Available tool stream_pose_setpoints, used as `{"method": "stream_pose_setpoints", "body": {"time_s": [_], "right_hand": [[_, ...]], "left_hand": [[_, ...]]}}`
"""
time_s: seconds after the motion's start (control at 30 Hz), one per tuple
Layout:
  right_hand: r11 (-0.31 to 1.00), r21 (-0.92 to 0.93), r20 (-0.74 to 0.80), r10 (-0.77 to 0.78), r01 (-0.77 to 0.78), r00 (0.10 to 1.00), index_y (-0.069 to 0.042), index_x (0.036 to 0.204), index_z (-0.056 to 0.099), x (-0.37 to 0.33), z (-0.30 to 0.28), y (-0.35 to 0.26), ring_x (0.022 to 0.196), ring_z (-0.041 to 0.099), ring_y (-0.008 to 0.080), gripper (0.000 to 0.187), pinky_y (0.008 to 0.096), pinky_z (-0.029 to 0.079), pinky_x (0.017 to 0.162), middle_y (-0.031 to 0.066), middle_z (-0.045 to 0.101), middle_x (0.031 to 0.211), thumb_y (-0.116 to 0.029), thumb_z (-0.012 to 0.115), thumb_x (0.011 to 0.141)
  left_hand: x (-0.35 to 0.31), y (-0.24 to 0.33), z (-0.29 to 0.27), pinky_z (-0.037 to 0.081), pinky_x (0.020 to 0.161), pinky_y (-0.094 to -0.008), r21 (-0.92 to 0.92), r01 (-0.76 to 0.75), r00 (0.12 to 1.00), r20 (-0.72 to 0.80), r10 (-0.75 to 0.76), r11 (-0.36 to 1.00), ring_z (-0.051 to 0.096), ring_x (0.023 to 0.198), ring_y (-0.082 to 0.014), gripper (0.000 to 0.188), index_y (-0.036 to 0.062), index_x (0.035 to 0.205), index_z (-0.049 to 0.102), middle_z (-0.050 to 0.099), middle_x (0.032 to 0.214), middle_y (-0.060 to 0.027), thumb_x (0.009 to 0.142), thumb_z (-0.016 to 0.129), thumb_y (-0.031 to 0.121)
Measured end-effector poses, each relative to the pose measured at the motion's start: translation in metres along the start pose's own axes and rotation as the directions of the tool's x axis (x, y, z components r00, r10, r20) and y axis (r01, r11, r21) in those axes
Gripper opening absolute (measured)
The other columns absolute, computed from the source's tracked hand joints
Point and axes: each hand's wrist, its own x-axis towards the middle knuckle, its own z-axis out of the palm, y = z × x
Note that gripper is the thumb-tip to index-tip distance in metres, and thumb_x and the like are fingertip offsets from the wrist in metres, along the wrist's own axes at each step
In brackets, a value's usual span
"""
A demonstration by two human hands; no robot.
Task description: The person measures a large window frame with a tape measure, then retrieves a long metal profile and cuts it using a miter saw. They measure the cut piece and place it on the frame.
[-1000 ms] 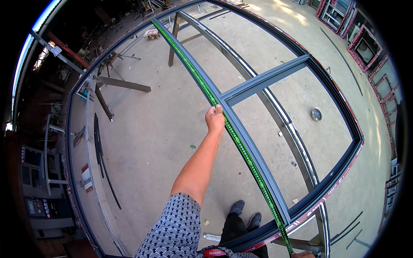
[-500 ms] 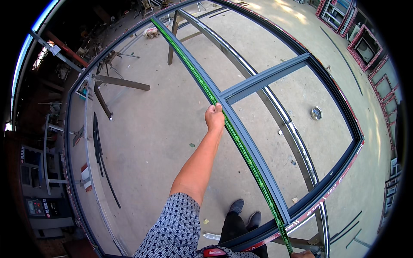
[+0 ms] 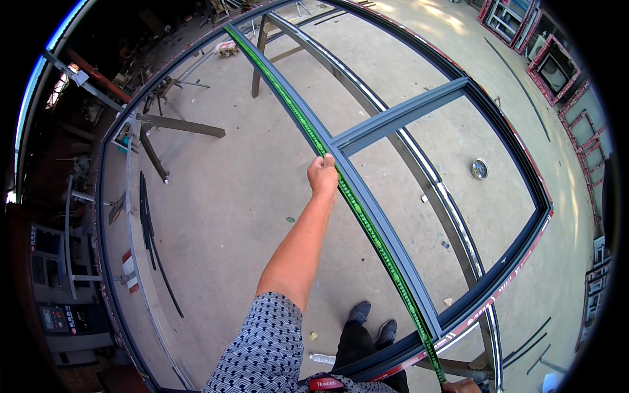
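Two hands — left [image 3: 322, 175] pinching one green tape [image 3: 367, 219] against one grey frame [image 3: 400, 118], right [image 3: 462, 386] barely visible, grip unclear.

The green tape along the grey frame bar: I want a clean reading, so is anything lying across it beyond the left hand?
Nothing visible does. Past the left hand, the green tape runs bare along the grey frame bar to its far end.

The person wears a short-sleeved shirt [image 3: 265, 347] in dark blue with a fine white wave-scale pattern; the sleeve ends above the elbow, leaving the left forearm [image 3: 298, 245] bare. At lower centre show dark trousers [image 3: 354, 347] and dark shoes [image 3: 372, 318].
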Motion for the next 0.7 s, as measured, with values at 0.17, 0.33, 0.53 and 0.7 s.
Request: {"method": "stream_pose_setpoints", "body": {"time_s": [0.17, 0.33, 0.53, 0.7], "right_hand": [[0.994, 0.105, 0.011, -0.012, 0.011, 1.000, 0.000, 0.076, 0.070, 0.011, -0.001, 0.014, 0.053, 0.058, 0.0176, 0.043, 0.0335, 0.045, 0.050, 0.0067, 0.065, 0.065, -0.037, 0.056, 0.094], [0.963, -0.185, 0.015, -0.198, 0.197, 0.980, -0.002, 0.084, 0.072, 0.004, -0.006, 0.008, 0.068, 0.070, 0.0176, 0.020, 0.0274, 0.054, 0.069, 0.0087, 0.074, 0.079, -0.019, 0.064, 0.091], [0.923, -0.278, 0.015, -0.274, 0.267, 0.962, -0.006, 0.085, 0.071, 0.003, -0.008, 0.002, 0.059, 0.062, 0.0129, 0.019, 0.0286, 0.047, 0.057, 0.0071, 0.069, 0.070, -0.017, 0.058, 0.093], [0.997, 0.057, -0.129, -0.049, 0.057, 0.990, 0.004, 0.070, 0.071, 0.003, -0.003, -0.002, 0.051, 0.053, 0.0110, 0.042, 0.0297, 0.045, 0.052, 0.0060, 0.063, 0.059, -0.031, 0.062, 0.091]], "left_hand": [[0.004, -0.003, -0.004, 0.030, 0.049, -0.0318, -0.015, -0.006, 1.000, -0.006, 0.006, 1.000, 0.034, 0.055, -0.0077, 0.040, 0.0087, 0.066, 0.041, 0.040, 0.061, 0.0035, 0.101, 0.057, 0.019], [0.003, 0.002, 0.001, 0.028, 0.049, -0.0318, -0.028, 0.012, 1.000, 0.010, -0.011, 1.000, 0.030, 0.056, -0.0077, 0.040, 0.0099, 0.065, 0.039, 0.037, 0.061, 0.0045, 0.101, 0.057, 0.018], [0.013, -0.006, -0.006, 0.025, 0.048, -0.0301, -0.069, 0.027, 0.999, 0.020, -0.026, 0.997, 0.029, 0.055, -0.0069, 0.037, 0.0102, 0.068, 0.039, 0.036, 0.064, 0.0048, 0.100, 0.056, 0.018], [0.000, 0.000, 0.006, 0.048, 0.064, -0.0335, -0.022, 0.066, 0.993, 0.095, -0.063, 0.998, 0.056, 0.077, -0.0155, 0.018, -0.0003, 0.096, 0.057, 0.057, 0.089, -0.0062, 0.097, 0.058, 0.018]]}}
